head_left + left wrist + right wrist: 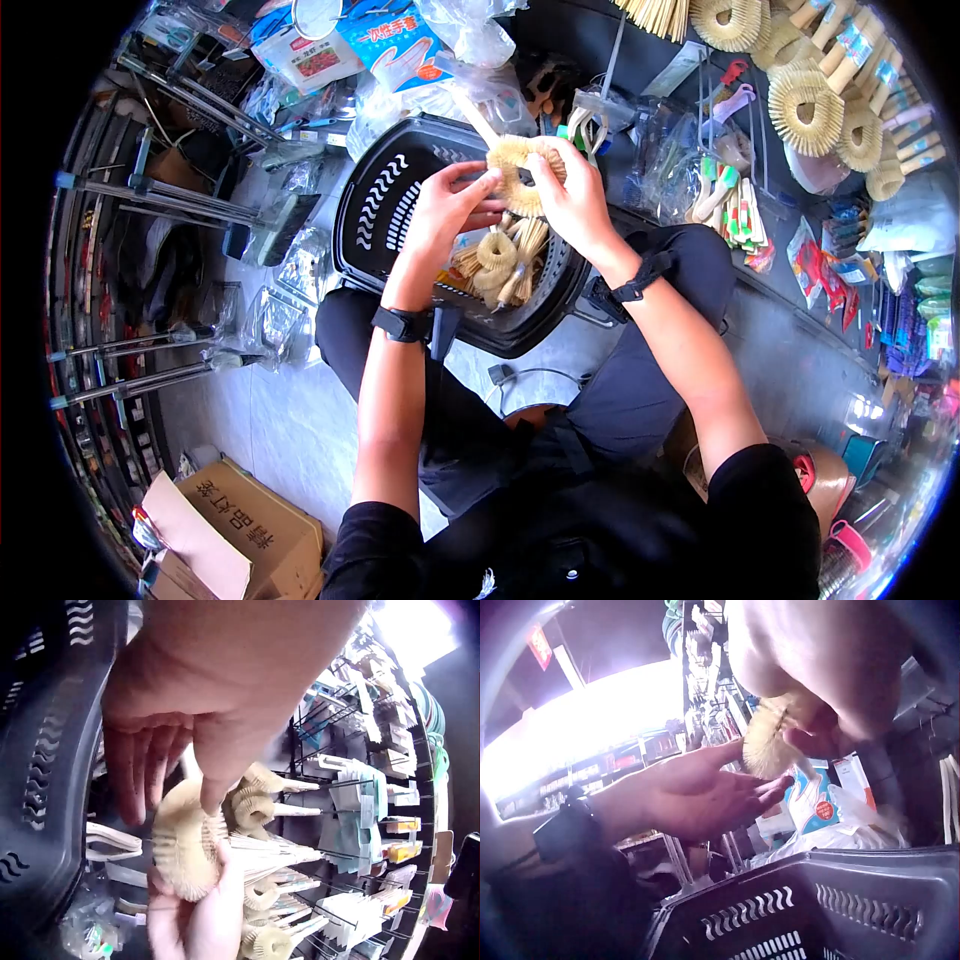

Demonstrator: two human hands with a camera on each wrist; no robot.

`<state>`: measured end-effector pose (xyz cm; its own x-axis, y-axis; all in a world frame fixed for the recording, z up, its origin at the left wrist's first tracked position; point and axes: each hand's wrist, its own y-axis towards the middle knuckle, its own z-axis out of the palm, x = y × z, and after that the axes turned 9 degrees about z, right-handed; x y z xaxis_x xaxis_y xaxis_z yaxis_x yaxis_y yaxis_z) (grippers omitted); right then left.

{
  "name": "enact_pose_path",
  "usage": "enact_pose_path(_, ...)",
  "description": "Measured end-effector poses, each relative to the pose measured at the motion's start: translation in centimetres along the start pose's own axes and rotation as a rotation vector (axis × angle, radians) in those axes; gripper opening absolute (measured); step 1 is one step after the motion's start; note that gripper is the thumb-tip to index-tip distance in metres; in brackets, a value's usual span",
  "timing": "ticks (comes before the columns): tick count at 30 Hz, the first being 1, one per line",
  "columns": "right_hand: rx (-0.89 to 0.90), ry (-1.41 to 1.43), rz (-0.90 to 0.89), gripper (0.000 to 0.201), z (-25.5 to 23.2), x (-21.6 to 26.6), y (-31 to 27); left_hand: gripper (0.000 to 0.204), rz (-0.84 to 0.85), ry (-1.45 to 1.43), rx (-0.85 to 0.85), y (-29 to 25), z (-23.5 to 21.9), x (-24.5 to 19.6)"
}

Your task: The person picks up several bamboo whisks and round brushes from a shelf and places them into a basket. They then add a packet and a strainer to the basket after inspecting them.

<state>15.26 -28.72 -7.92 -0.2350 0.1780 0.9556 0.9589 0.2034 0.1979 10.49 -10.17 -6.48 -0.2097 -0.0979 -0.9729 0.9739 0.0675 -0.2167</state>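
Observation:
A pale bristle brush [507,155] with a ring-shaped head is held up over a black plastic basket [350,190], its light handle pointing away from the body. My right hand [578,200] grips the bristle head from the right side. On the other side, my left hand [440,220] has its thumb at the bristles and its fingers extended. The left wrist view shows the brush head [187,840] between both hands, and in the right wrist view the left hand's fingers [761,791] stretch out beside it. Several similar brushes [497,255] lie inside the basket.
More ring-headed brushes [808,105] hang at the upper right, near small green-and-white-handled brushes [740,215]. Plastic bags and a blue glove packet [395,50] lie beyond the basket. Metal display arms [190,205] stick out at the left. A cardboard box [240,520] stands at lower left.

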Motion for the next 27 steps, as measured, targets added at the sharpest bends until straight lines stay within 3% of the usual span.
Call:
enact_pose_path(4,-0.023,-0.256,-0.326,0.025,-0.3,1.1,-0.4,0.055,-0.139,-0.205,0.139,-1.0,0.1,-1.6)
enact_pose_path(8,0.132,-0.601,-0.592,0.031,0.1,1.3,-1.5,0.043,-0.167,-0.514,0.202,-1.3,0.9,-0.2)
enact_pose_path(10,0.192,-0.580,-0.657,0.034,0.3,1.9,-1.9,0.034,-0.206,-0.655,0.188,-0.8,1.0,1.0)
enact_pose_path(13,0.238,-0.481,-0.676,0.040,0.2,2.1,-1.9,0.023,-0.012,-0.571,0.123,0.0,0.7,2.4)
enact_pose_path(15,0.217,-0.403,-0.677,0.040,0.0,2.4,-1.6,0.022,0.003,-0.612,0.055,0.1,0.8,2.8)
enact_pose_path(17,0.106,-0.380,-0.619,0.032,-0.2,2.3,-1.1,0.023,-0.021,-0.625,0.008,-0.3,1.0,2.4)
enact_pose_path(20,-0.010,-0.357,-0.348,0.034,0.1,1.4,-0.9,0.027,-0.018,-0.525,0.015,-0.4,1.1,2.4)
enact_pose_path(23,0.180,-0.182,0.039,0.044,0.0,-1.5,-0.3,0.031,0.058,-0.374,0.047,-0.6,1.4,2.2)
enact_pose_path(27,0.344,-0.140,0.221,0.036,-0.2,-1.1,-0.2,0.033,0.260,-0.095,0.099,0.4,0.9,4.1)
